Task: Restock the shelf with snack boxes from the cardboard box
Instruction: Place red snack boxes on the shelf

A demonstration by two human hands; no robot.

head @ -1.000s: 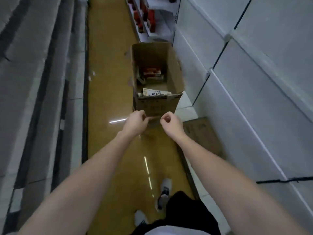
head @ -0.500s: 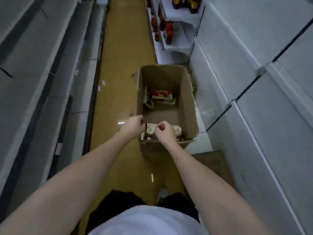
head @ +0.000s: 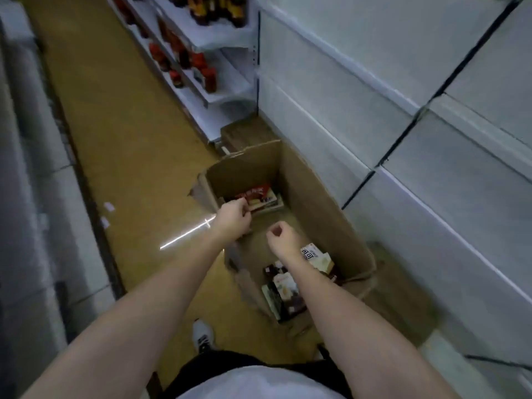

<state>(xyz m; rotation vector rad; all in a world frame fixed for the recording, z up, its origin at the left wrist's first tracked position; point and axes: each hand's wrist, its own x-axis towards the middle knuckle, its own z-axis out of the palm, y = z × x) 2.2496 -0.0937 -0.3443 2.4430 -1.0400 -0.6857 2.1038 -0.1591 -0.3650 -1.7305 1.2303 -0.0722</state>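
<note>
Dim, soft-focus aisle view with wide-angle bend

Light is low and cool, leaving the cardboard box (head: 316, 203) interior shadowed. A bright streak of glare crosses the yellow floor (head: 121, 116) beside the left hand (head: 231, 218). Shelf panels (head: 431, 182) on the right curve and smear toward the edges; the snack boxes' (head: 283, 295) print is too blurred to read.

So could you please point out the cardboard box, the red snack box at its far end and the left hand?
cardboard box (head: 319, 197): head view, inner right wall.
red snack box (head: 254, 192): head view, red top face.
left hand (head: 231, 218): head view, back of hand.
</note>
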